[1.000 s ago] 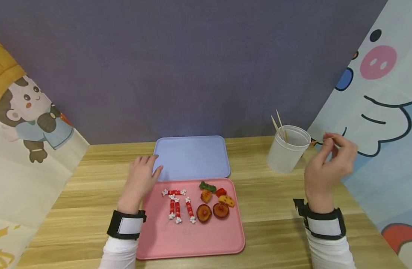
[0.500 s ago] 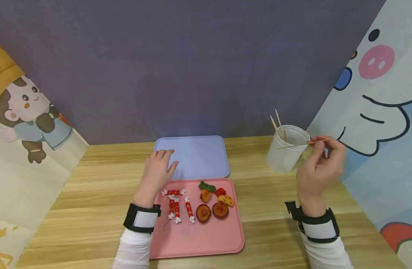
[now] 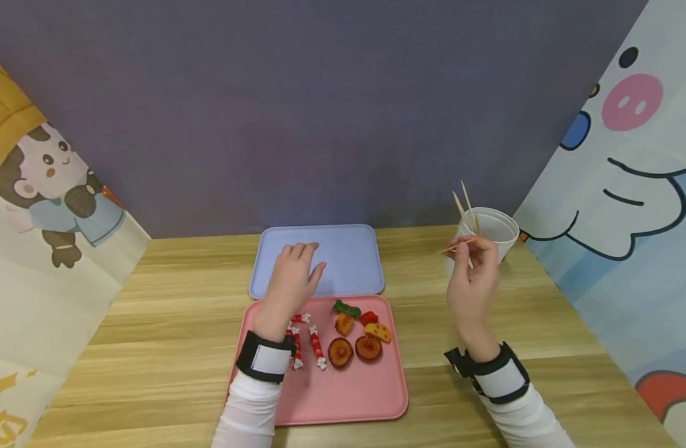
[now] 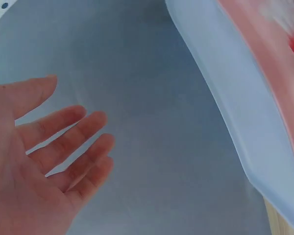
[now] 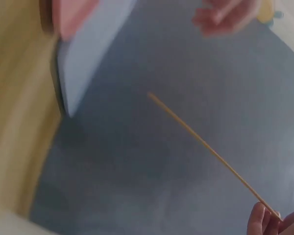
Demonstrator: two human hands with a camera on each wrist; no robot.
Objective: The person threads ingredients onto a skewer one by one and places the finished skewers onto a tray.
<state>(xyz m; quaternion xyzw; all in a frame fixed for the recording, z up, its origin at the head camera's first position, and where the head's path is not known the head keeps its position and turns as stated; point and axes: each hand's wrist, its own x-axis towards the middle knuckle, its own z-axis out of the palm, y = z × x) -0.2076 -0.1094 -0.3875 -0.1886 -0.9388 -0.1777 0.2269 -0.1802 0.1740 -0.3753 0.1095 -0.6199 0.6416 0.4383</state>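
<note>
My right hand [image 3: 474,283] pinches a thin wooden skewer [image 5: 207,145] between thumb and fingers, in front of a translucent plastic cup [image 3: 505,249]. In the right wrist view the skewer's free end slants away from the fingertips. My left hand [image 3: 291,283] hovers over the near part of a blue tray [image 3: 351,261], fingers loosely extended and holding nothing. Nearer me, a pink tray [image 3: 348,398] carries red pieces with white ends [image 3: 317,347], partly hidden by the left arm, and two round brown pieces [image 3: 340,353].
On the pink tray's right side also lie a green piece [image 3: 347,308], an orange piece [image 3: 343,323], a red piece [image 3: 368,318] and a spotted yellow piece [image 3: 378,332]. Pointed skewers [image 3: 465,205] stand in the cup. A grey wall [image 3: 320,124] closes the table's back.
My right hand has moved left with the skewer, from beyond the cup's right side to in front of it. My left hand has shifted right, over the blue tray.
</note>
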